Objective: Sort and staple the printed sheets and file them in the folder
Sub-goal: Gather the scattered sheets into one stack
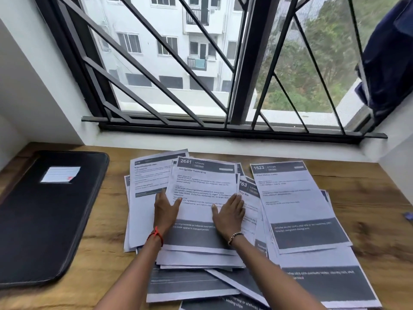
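A loose spread of printed sheets (297, 198) covers the middle and right of the wooden desk (107, 253). The sheet headed 2641 (202, 189) lies on top of the middle pile. My left hand (165, 210) lies flat on that sheet's left edge, fingers straight. My right hand (230, 212) presses flat on its right side, fingers spread. A sheet headed 1623 (288, 186) lies to the right. The black folder (42, 220), closed and with a white label, rests at the left of the desk. No stapler is in view.
A barred window (201, 74) and its white sill run along the back of the desk. A dark blue cloth (388, 63) hangs at the upper right. A small blue object (408, 215) sits at the right edge of the desk.
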The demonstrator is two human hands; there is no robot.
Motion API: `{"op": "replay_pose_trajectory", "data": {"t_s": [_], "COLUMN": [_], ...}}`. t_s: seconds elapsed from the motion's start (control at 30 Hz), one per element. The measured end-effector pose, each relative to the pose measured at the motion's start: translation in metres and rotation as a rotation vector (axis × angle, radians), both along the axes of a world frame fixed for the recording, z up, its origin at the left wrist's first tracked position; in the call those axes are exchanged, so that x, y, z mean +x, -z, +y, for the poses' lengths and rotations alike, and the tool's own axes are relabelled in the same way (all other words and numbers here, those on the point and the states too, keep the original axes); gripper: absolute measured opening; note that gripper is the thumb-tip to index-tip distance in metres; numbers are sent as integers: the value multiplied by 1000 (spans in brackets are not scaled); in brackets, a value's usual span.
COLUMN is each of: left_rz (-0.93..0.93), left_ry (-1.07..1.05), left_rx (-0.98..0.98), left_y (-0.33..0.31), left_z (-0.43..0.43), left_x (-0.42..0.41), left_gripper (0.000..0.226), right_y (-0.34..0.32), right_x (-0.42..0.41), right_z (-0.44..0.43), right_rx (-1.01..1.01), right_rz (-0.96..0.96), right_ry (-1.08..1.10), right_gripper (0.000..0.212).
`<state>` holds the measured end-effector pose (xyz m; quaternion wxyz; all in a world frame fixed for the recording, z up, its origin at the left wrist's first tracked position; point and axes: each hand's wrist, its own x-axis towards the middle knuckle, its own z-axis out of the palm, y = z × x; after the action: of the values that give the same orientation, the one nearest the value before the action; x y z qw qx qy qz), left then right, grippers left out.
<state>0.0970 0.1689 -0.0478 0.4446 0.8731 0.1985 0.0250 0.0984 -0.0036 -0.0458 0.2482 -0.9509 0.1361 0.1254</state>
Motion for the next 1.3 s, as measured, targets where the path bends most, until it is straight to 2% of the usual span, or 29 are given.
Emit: {"op": "replay_pose_trajectory", "data": {"t_s": [0.07, 0.13, 0.2, 0.33, 0.43, 0.53, 0.57, 0.7, 0.8, 0.83, 0.93, 1.03, 1.1, 1.17, 1.2, 1.3], "left_rz": [8, -2, 2, 22, -11, -46, -54, -49, 14, 31, 34, -6, -56, -87, -83, -72], "left_ry": [17, 25, 36, 149, 196, 209, 207, 167, 168, 176, 125, -20, 6, 64, 90, 203], "left_rx": [1, -84, -234, -394, -477, -567, -600, -717, -686, -627, -370, -126, -198, -364, -428, -517], "left_y": [-3, -7, -11, -10, -15, -17, -17, -20, -21, -23, -23, -30, -37, -45, -47, -50], "left_z": [5, 12, 17, 18, 17, 18, 18, 17, 16, 13, 6, -4, -13, -24, -30, -61], "left_x": [6, 8, 7, 3, -2, -4, -4, -8, -10, -11, -11, -14, -13, -12, -11, -9], "left_gripper": [50, 41, 51, 67, 58, 49, 48, 47, 47, 49, 90, 95, 98, 105, 101, 51], "right_y": [3, 3, 2, 0, -3, -9, -10, -18, -28, -30, -35, -44, -52, -60, -63, -69], "right_x": [-1, -1, 0, 7, 16, 23, 25, 27, 20, 18, 14, 13, 14, 15, 15, 17], "right_z": [0, -2, -6, -11, -20, -35, -41, -57, -56, -55, -52, -63, -79, -99, -109, -146], "right_rx": [-12, -2, 9, 42, 361, 603, 670, 987, 1088, 1076, 1060, 1113, 1148, 1147, 1144, 1067], "right_rz": [1, -1, -24, -176, -220, -254, -238, -83, -45, -51, -86, -98, -101, -102, -104, -109], "right_ry": [-10, -18, -16, 31, 166, 280, 283, 230, 140, 121, 103, 104, 92, 92, 103, 132], "right_gripper": [84, 85, 86, 77, 64, 31, 27, 27, 37, 40, 45, 55, 60, 54, 49, 40]}}
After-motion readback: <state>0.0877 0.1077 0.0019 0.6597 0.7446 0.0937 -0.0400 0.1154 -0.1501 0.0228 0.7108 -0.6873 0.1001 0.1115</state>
